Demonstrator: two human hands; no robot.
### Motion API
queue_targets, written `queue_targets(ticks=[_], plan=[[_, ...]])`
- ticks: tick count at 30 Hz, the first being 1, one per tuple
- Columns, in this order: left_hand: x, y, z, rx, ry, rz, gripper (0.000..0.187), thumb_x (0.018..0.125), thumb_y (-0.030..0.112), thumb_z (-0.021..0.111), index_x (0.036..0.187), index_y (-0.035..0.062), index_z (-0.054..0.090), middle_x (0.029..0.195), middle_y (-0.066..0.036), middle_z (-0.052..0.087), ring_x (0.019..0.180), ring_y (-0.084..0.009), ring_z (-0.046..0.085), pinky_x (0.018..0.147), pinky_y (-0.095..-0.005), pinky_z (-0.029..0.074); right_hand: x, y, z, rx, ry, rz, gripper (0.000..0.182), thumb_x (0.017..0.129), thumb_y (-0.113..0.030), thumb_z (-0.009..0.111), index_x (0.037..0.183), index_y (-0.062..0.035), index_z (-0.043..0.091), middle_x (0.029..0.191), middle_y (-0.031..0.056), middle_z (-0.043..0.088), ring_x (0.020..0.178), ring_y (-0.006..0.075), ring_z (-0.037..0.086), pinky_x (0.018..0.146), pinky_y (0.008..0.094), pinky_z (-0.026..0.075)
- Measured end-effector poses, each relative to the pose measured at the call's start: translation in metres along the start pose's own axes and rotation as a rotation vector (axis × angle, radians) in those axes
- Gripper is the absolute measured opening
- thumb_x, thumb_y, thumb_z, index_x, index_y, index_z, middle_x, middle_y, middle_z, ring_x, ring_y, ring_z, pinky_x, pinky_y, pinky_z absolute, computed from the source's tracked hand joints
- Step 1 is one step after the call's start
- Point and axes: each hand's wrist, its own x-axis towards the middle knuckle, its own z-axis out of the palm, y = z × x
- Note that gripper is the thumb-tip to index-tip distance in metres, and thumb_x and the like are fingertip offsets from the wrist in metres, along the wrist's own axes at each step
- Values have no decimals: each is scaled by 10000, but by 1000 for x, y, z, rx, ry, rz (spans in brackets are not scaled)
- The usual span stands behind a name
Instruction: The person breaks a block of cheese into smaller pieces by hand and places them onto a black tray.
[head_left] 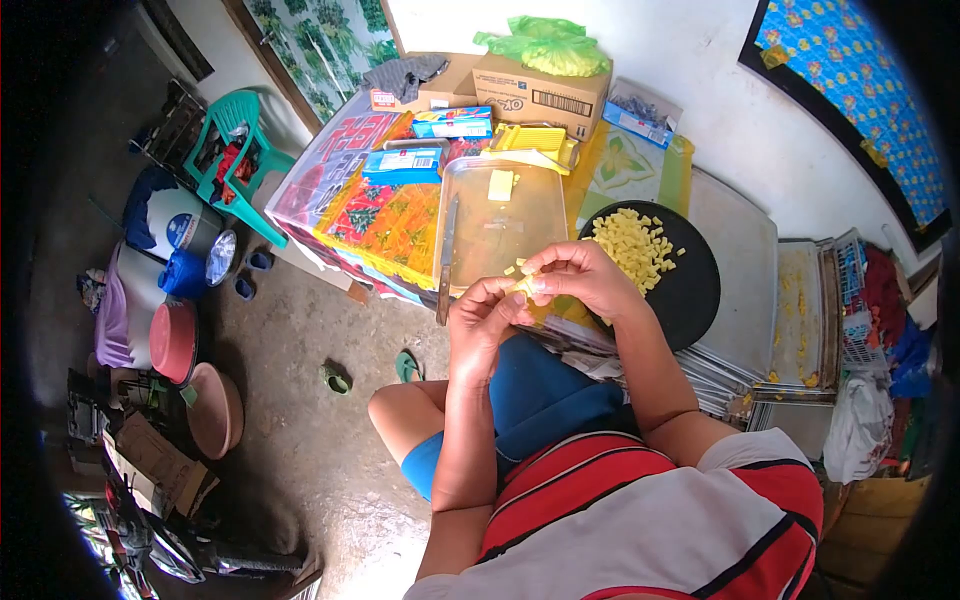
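Observation:
Just over the near edge of a translucent rectangular tray, my two hands meet with fingers pinched together. Between the fingertips of my left hand and my right hand is a small pale-yellow piece, mostly covered by the fingers. Its exact kind is hard to make out. A pale-yellow block lies toward the tray's far end, with small yellow bits near my fingers. A knife rests along the tray's left rim. Right of my right hand, a round black tray carries many small yellow cubes.
Blue boxes, a yellow slotted rack and a cardboard box stand on the cloth-covered table. Stacked metal trays lean at the right. A green chair and basins are at the left.

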Motion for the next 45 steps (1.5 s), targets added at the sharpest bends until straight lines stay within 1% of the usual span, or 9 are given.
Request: queue_targets(ticks=[8,11,17,24,30,36,39,41,45], plan=[[-1,-1,2,-31,9,3,161,885,58,604,1030,-12,595,758,-86,639,631,-157,630,612,-289,560,-4,-8,2,50,79,23,232,853,-92,651,1047,32,625,874,62,652,769,120,625,715,247,499],[0,0,1,-41,12,16,158,886,71,607,1024,-4,596,750,-78,633,626,-153,624,607,-298,566,-2,-6,-26,-18,206,-93,236,828,-93,666,1036,14,634,870,56,649,786,118,620,706,249,495],[0,1,-1,-78,39,18,144,873,95,642,981,4,610,726,-53,615,607,-117,594,590,-271,547,-25,38,-151,-823,873,-85,282,737,-116,706,1005,-39,663,841,78,657,758,149,623,692,296,491],[3,-4,10,-84,56,-46,134,869,101,653,973,25,615,722,-40,611,594,-96,580,574,-244,527,-44,61,-187,-823,1050,126,242,756,-201,705,942,-48,682,821,96,675,770,186,645,728,307,497],[5,-4,7,-72,68,-48,130,869,94,650,975,26,616,737,-40,617,592,-98,580,574,-241,524,-42,57,-185,-809,1092,85,243,807,-230,655,959,-44,683,862,99,686,823,200,655,752,311,497],[7,-10,12,-44,64,-65,148,850,73,669,981,21,624,761,-46,627,614,-96,583,597,-234,518,-25,60,-165,-779,943,-168,271,821,-212,660,1043,-57,667,946,66,681,880,180,641,773,307,486],[8,-15,13,-2,47,-47,171,833,56,687,988,16,629,788,-51,638,637,-94,591,610,-229,513,-13,34,-120,-511,551,-198,304,826,-195,675,1087,-43,646,982,49,662,893,143,622,793,282,479],[8,-16,15,29,40,-28,169,829,42,684,984,2,630,799,-62,647,652,-104,600,618,-234,517,-14,7,-77,-194,233,-27,301,847,-82,647,1138,-16,606,985,45,649,907,95,591,830,244,468],[3,-11,18,98,11,17,139,834,23,669,960,-24,636,802,-85,661,675,-124,618,633,-247,526,-10,3,-35,-116,-123,-52,334,831,-82,682,1143,-2,596,1015,52,638,909,99,601,827,249,479]])
